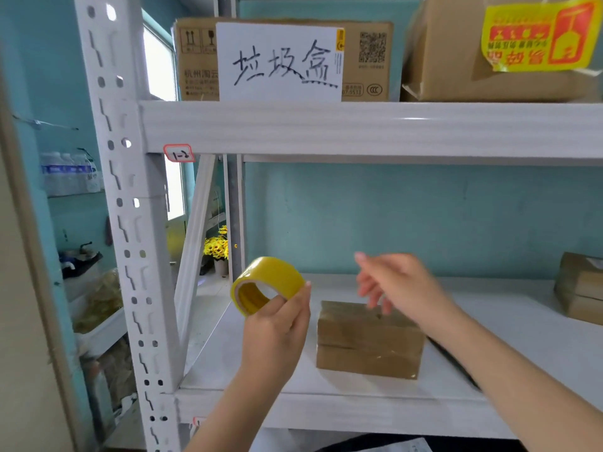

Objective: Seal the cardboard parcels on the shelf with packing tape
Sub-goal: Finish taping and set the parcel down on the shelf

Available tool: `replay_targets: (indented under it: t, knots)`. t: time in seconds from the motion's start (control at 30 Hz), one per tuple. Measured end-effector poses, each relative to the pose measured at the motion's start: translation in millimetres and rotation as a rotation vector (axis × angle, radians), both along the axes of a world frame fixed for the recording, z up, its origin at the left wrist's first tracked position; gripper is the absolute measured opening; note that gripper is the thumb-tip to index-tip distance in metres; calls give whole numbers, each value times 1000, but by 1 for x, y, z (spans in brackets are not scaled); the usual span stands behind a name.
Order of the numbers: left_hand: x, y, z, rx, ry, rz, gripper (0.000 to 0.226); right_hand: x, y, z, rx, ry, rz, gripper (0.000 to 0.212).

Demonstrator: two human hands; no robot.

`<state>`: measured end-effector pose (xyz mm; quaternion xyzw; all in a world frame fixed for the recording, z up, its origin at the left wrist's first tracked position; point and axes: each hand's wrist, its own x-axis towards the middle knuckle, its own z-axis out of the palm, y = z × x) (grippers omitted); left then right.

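My left hand [280, 324] grips a roll of yellow packing tape [266, 283], held up above the left part of the white shelf board [257, 383]. To its right, a small brown cardboard parcel [367, 344] lies on the board, with glossy tape visible on its front. My right hand [394, 282] hovers above the parcel's back edge with fingers spread and blurred, holding nothing. More brown parcels [579, 288] are stacked at the shelf's far right.
A white perforated upright [130, 239] stands at the left. The upper shelf beam [359, 128] carries large cardboard boxes [365, 60], one with a handwritten paper sign, one with a yellow sticker [538, 34]. A dark flat object [456, 363] lies under my right forearm.
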<state>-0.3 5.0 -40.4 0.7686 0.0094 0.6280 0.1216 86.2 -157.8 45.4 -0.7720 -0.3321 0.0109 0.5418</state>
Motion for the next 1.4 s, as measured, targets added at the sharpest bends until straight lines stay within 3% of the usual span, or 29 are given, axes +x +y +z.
replay_targets:
  t: [0.07,0.13,0.37,0.47,0.67,0.9,0.97,1.03,1.17,1.3,1.4]
  knots:
    - [2,-6,5,51,-12,9,26,-26,19,5,-152,150,182,52]
    - [2,-10,5,68,10,13,26,-34,31,-3,-200,148,257,55]
    - [-1,-10,2,38,84,19,32,-30,38,-23,143,258,341,35]
    - [-4,-11,6,-62,153,39,46,-35,41,-26,199,282,321,36]
    - [-6,-3,19,2,206,145,59,-42,41,-19,248,255,278,33]
    - [-8,-4,16,-1,247,183,44,-41,39,-20,330,416,225,18]
    - [-7,-6,14,-10,266,192,44,-41,37,-23,391,451,203,27]
    - [-7,-8,13,4,285,217,40,-39,34,-27,430,406,225,37]
    - [-8,-7,17,0,280,224,40,-40,30,-27,404,258,342,33]
    - [-12,-8,21,43,276,231,44,-35,28,-28,323,268,373,55]
    - [-13,-6,21,64,296,240,43,-32,29,-30,238,183,326,48]
